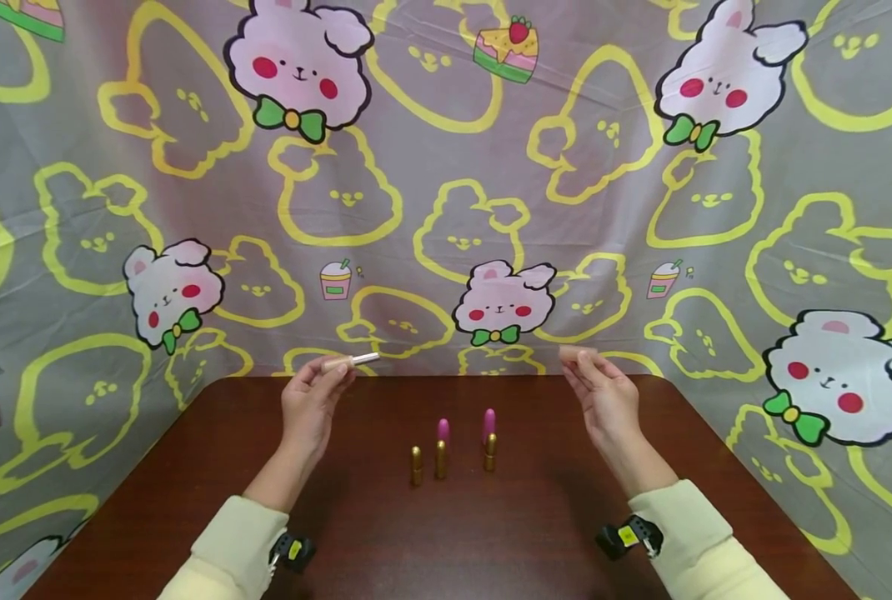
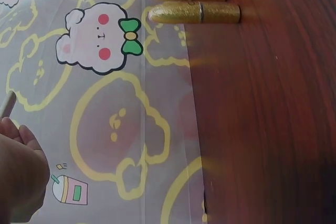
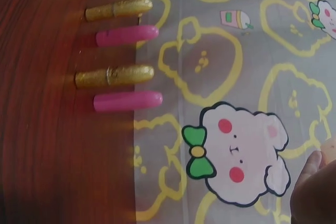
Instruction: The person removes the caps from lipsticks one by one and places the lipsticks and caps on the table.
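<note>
My left hand (image 1: 308, 412) pinches a pale beige lipstick tube (image 1: 337, 363) between thumb and fingers, raised above the far table edge. A shiny silver section (image 1: 366, 358) sticks out of its right end. Off to the right, at about the same height, my right hand (image 1: 613, 406) pinches a beige cap (image 1: 577, 354). Between the hands, farther down, three gold lipstick tubes (image 1: 441, 459) and two pink ones (image 1: 488, 423) stand upright on the table. Each wrist view catches only part of its hand, at the left edge for the left hand (image 2: 23, 177) and the lower right for the right (image 3: 315, 190).
The dark brown wooden table (image 1: 371, 533) reaches back to a grey curtain (image 1: 408, 158) printed with rabbits and yellow outlines. This cloth also hangs along both sides. Black straps with small devices (image 1: 293, 550) sit at the cuffs.
</note>
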Demonstrator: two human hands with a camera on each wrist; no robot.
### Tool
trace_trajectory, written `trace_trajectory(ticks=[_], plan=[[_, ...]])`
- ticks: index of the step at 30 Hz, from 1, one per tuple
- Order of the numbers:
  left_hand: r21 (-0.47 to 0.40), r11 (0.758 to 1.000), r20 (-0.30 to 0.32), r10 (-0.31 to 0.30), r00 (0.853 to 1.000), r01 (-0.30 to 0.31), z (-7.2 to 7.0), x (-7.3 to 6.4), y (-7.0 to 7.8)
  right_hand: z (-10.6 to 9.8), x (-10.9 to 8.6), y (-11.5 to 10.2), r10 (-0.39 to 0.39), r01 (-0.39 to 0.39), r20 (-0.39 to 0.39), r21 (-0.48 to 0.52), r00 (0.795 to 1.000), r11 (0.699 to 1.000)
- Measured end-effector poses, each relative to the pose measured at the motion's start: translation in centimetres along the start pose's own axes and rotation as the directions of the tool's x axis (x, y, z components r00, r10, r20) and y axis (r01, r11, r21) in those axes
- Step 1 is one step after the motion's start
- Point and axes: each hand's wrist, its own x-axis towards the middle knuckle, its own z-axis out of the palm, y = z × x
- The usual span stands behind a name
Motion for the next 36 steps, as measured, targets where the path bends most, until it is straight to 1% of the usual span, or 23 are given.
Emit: trace_trajectory(ticks=[7, 10, 14, 18, 22, 25, 27, 29, 31, 33, 36], plan=[[0.103, 0.994, -0.034, 0.028, 0.999, -0.024, -1.2, 0.4, 0.1, -1.4, 0.6, -0.2, -0.015, 0.017, 0.043, -0.060, 0.999, 0.998], [0.143, 0.989, -0.039, 0.032, 0.999, -0.026, -1.8, 0.6, 0.2, -2.0, 0.9, -0.4, -0.036, 0.038, 0.025, -0.112, 0.999, 0.993], [0.204, 0.979, -0.055, 0.031, 0.998, -0.019, -2.6, 0.9, 0.4, -2.7, 1.4, -0.7, -0.042, 0.040, -0.010, -0.193, 0.999, 0.980], [0.258, 0.966, -0.096, 0.040, 0.995, -0.014, -3.3, 1.1, 0.6, -3.5, 1.9, -1.1, -0.038, 0.030, -0.032, -0.206, 0.999, 0.978], [0.291, 0.957, -0.113, 0.045, 0.993, -0.011, -4.0, 1.2, 0.8, -4.2, 2.3, -1.4, -0.041, 0.030, -0.055, -0.191, 0.998, 0.981], [0.316, 0.949, -0.113, 0.034, 0.993, 0.004, -4.5, 1.2, 0.9, -4.9, 2.4, -1.6, -0.033, 0.019, -0.055, -0.237, 0.998, 0.971], [0.327, 0.945, -0.118, 0.017, 0.993, 0.023, -4.8, 1.3, 1.0, -5.3, 2.4, -1.8, -0.027, 0.011, -0.049, -0.291, 0.998, 0.957], [0.349, 0.936, -0.121, 0.002, 0.993, 0.040, -5.2, 1.4, 1.1, -5.8, 2.4, -1.9, -0.015, 0.003, -0.035, -0.333, 0.999, 0.943], [0.385, 0.921, -0.123, -0.008, 0.992, 0.055, -5.6, 1.5, 1.2, -6.2, 2.4, -2.0, -0.008, -0.003, -0.028, -0.357, 1.000, 0.934], [0.419, 0.905, -0.130, -0.018, 0.991, 0.071, -5.9, 1.6, 1.3, -6.6, 2.5, -2.2, 0.001, -0.012, -0.029, -0.365, 1.000, 0.931], [0.464, 0.882, -0.123, -0.030, 0.992, 0.084, -6.3, 1.7, 1.4, -7.1, 2.6, -2.4, 0.005, -0.020, -0.040, -0.386, 0.999, 0.922]])
